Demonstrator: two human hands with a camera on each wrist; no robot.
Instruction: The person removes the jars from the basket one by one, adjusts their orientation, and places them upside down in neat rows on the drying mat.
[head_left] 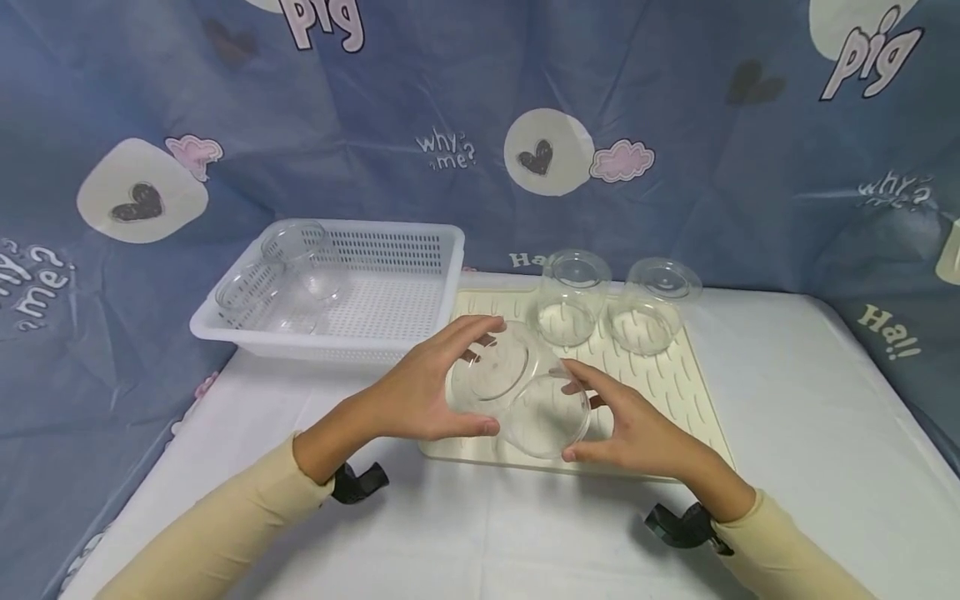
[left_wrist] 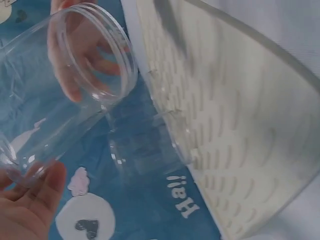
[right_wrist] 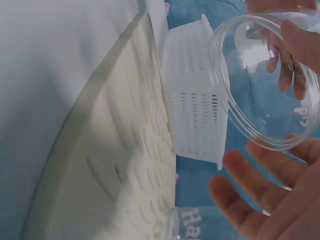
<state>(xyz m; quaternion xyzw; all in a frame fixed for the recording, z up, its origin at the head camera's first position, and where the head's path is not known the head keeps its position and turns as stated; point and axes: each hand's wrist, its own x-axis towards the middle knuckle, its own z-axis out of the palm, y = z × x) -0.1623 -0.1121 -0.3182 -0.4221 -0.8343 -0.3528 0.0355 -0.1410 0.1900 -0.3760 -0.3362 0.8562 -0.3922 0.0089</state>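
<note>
A clear plastic jar (head_left: 546,417) is held tilted above the mat, spanned by both hands. At its base end my left hand (head_left: 427,392) grips it, thumb in front and fingers behind. My right hand (head_left: 637,425) holds the mouth end, thumb and fingertips at the threaded rim (left_wrist: 125,65). In the right wrist view the open mouth of the jar (right_wrist: 220,75) shows, with the left hand's fingers visible through the clear wall. Below lies a cream drying mat (head_left: 690,400) with raised ridges. Two more clear jars, one left (head_left: 573,292) and one right (head_left: 645,312), stand at its back.
A white perforated basket (head_left: 405,333) sits at the back left, with clear jars (head_left: 296,242) in its left part. A white cloth (head_left: 810,400) covers the table. Behind hangs a blue printed curtain (head_left: 435,67).
</note>
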